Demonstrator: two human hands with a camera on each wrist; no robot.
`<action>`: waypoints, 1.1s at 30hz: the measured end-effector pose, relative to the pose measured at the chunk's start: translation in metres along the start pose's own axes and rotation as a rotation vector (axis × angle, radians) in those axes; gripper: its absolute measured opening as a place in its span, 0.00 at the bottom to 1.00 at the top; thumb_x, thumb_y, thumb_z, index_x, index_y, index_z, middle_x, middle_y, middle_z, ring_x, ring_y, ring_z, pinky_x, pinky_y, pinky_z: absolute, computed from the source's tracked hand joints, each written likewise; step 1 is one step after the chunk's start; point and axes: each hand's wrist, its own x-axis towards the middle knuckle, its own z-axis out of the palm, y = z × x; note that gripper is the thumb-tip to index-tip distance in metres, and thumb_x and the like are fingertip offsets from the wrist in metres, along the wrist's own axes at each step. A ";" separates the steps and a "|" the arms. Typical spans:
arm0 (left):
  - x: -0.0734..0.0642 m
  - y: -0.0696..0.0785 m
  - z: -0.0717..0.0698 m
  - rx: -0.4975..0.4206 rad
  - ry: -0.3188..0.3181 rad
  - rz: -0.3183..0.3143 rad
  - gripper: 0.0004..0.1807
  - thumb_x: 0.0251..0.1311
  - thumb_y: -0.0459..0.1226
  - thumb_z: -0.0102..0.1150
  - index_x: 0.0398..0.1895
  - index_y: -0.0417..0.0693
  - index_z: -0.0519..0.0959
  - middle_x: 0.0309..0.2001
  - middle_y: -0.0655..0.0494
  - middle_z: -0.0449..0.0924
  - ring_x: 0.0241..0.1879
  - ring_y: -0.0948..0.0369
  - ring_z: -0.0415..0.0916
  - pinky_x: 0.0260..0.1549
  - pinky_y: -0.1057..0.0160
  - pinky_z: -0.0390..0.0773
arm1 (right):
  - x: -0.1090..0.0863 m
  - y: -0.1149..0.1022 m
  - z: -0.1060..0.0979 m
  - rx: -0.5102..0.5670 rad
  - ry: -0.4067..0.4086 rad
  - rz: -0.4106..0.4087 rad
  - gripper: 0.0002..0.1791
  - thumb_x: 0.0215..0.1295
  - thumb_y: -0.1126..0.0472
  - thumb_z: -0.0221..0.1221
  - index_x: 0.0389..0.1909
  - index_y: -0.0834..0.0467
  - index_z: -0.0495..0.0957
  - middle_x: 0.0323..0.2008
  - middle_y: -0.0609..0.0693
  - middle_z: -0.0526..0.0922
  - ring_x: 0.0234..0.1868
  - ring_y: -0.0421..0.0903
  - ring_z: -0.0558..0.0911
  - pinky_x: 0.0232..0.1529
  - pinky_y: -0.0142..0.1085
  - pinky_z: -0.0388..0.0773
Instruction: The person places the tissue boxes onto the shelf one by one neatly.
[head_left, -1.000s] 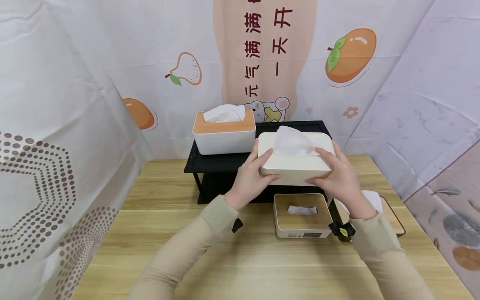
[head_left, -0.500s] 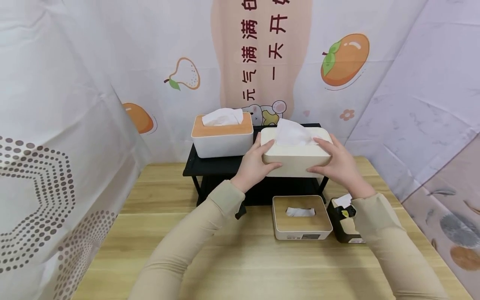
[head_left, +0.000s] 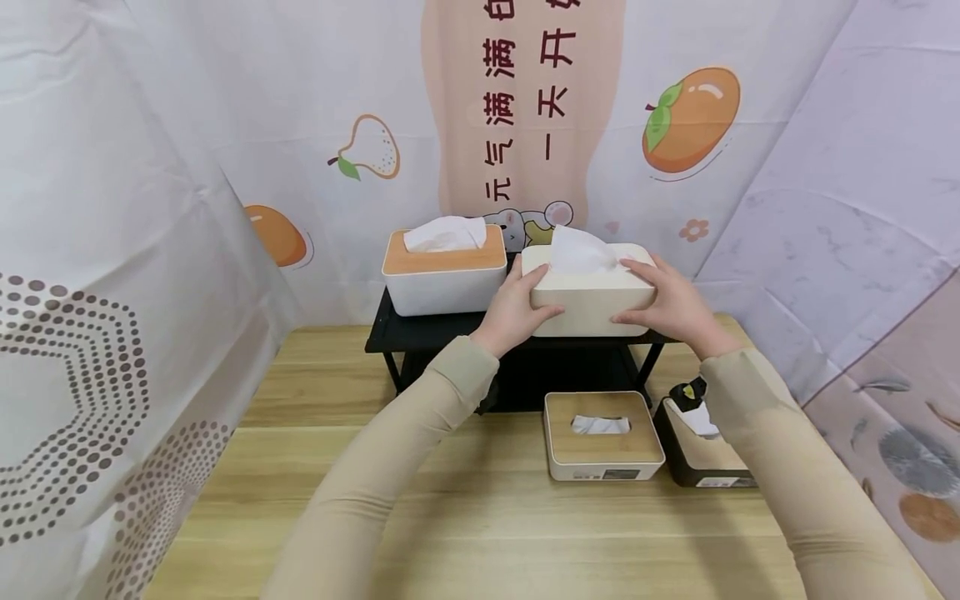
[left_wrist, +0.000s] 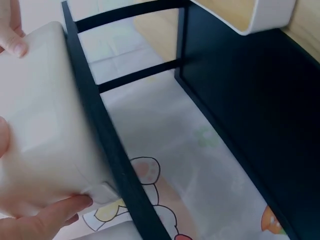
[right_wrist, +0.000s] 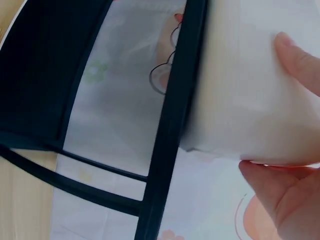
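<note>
A cream tissue box (head_left: 592,310) with a white tissue (head_left: 577,252) sticking out of its top is at the right part of the black shelf's (head_left: 442,337) upper tier. My left hand (head_left: 517,310) grips its left end, thumb on the front face. On the opposite end my right hand (head_left: 677,307) holds it the same way. Both wrist views show the box (left_wrist: 45,115) against or just over the rack's upper edge; I cannot tell whether it bears on the tier. To its left sits a white tissue box with an orange-brown wooden lid (head_left: 447,283).
In front of the shelf, a low white tissue box with a wooden lid (head_left: 603,450) lies on the wooden table (head_left: 315,483). Beside it stands a dark tissue box with a light top (head_left: 712,454), partly hidden by my right sleeve. Printed cloth (head_left: 300,83) hangs behind and at the sides.
Both hands have carried the cream tissue box farther back over the shelf's upper tier. The head view has shifted slightly. The other tissue boxes stay where they were.
</note>
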 end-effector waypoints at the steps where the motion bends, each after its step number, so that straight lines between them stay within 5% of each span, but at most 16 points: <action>1: 0.002 0.000 0.001 0.006 0.002 0.001 0.39 0.56 0.45 0.65 0.70 0.45 0.62 0.74 0.35 0.39 0.73 0.47 0.48 0.67 0.55 0.60 | 0.002 0.001 0.000 -0.005 -0.006 0.012 0.48 0.42 0.58 0.76 0.67 0.61 0.65 0.71 0.66 0.53 0.63 0.68 0.63 0.59 0.61 0.61; 9: 0.013 -0.006 0.008 0.028 -0.001 -0.009 0.39 0.59 0.44 0.62 0.71 0.45 0.59 0.74 0.36 0.33 0.73 0.47 0.45 0.66 0.55 0.61 | 0.013 0.010 0.006 -0.018 -0.006 0.000 0.49 0.44 0.58 0.74 0.68 0.61 0.62 0.72 0.65 0.50 0.64 0.68 0.62 0.59 0.62 0.61; 33: 0.038 -0.008 0.009 0.049 0.007 -0.061 0.40 0.59 0.45 0.63 0.72 0.49 0.58 0.75 0.37 0.35 0.73 0.49 0.47 0.67 0.58 0.60 | 0.039 0.024 0.006 0.017 -0.015 -0.022 0.48 0.44 0.61 0.74 0.68 0.63 0.62 0.71 0.66 0.53 0.62 0.67 0.62 0.60 0.60 0.59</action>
